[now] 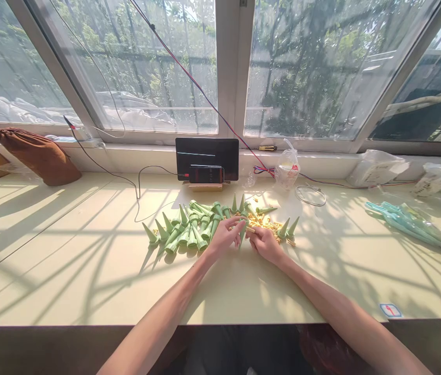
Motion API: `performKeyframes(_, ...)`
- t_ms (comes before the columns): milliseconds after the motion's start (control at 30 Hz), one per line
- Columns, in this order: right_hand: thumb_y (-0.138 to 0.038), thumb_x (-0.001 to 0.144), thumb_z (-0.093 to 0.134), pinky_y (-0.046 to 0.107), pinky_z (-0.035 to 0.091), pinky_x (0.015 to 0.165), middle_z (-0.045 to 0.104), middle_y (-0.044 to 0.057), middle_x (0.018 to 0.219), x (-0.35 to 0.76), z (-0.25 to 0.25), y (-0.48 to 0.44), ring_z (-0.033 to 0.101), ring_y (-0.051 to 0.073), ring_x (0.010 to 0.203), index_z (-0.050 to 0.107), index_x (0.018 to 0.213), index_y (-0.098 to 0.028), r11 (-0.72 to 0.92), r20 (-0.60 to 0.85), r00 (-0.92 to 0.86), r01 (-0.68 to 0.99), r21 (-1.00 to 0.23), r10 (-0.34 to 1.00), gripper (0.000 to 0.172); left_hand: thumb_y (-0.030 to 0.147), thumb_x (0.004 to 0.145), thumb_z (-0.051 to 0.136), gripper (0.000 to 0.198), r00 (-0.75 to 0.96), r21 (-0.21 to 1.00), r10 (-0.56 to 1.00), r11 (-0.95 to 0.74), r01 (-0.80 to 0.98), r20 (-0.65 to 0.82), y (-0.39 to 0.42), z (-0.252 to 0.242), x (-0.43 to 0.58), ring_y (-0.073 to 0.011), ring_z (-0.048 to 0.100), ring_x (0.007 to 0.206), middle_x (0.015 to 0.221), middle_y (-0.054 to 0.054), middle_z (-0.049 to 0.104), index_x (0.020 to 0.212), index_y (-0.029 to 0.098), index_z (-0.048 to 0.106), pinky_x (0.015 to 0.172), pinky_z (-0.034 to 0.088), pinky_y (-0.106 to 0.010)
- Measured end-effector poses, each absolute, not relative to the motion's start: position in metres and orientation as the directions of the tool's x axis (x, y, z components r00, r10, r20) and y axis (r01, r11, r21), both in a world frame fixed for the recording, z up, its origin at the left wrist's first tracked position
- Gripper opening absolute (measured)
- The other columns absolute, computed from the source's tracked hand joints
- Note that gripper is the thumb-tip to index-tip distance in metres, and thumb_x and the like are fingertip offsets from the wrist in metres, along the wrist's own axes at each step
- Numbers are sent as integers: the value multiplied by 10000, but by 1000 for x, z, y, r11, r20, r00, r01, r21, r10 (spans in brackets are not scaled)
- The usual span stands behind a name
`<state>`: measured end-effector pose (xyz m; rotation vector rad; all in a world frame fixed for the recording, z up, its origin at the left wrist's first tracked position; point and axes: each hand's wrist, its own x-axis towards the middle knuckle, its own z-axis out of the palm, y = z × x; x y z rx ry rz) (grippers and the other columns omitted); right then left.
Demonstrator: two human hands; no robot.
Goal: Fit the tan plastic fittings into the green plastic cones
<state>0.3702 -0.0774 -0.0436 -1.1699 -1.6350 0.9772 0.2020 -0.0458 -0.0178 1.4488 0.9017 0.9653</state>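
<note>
My left hand [225, 235] has its fingers bent round a green plastic cone spike [242, 232], which points downward just above the table. Close beside it, my right hand [267, 245] is closed in a pinch on a small yellow peg-like piece [250, 229] next to the spike's upper end. Whether the two parts touch is too small to tell. Left of my hands lies a cluster of similar green cone spikes [192, 237], some standing tip up, others on their sides. Behind my right hand is a loose pile of small yellow pieces [273, 224].
A tablet [208, 146] with a phone [206, 174] before it leans at the window sill, a cable [153, 166] running left. A brown drawstring bag [40, 156] lies far left. Toward the right are a plastic cup in a bag [287, 169], coiled wire [311, 195] and a teal plastic package [415, 224].
</note>
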Motion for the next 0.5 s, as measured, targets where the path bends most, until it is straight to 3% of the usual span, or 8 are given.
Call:
performKeyframes(233,-443,904,529,243,300,381,457,-58,428,369,-39,-79,394,96,334,536,689,-202,131,102,-217,124,-984,971,323,564,862,616,533,378,988,917,-147,34,124,-45,-21,203,-102,488,369,429,31,543,1119,105,704,439,379,-219)
performKeyframes(500,-516,865,656,222,199,380,390,-73,470,372,-35,-79,346,71,387,570,714,-179,-167,-38,-393,-299,-940,919,379,573,872,599,589,389,983,908,-181,26,157,-46,-20,203,-115,539,424,493,6,596,1204,94,680,483,452,-231)
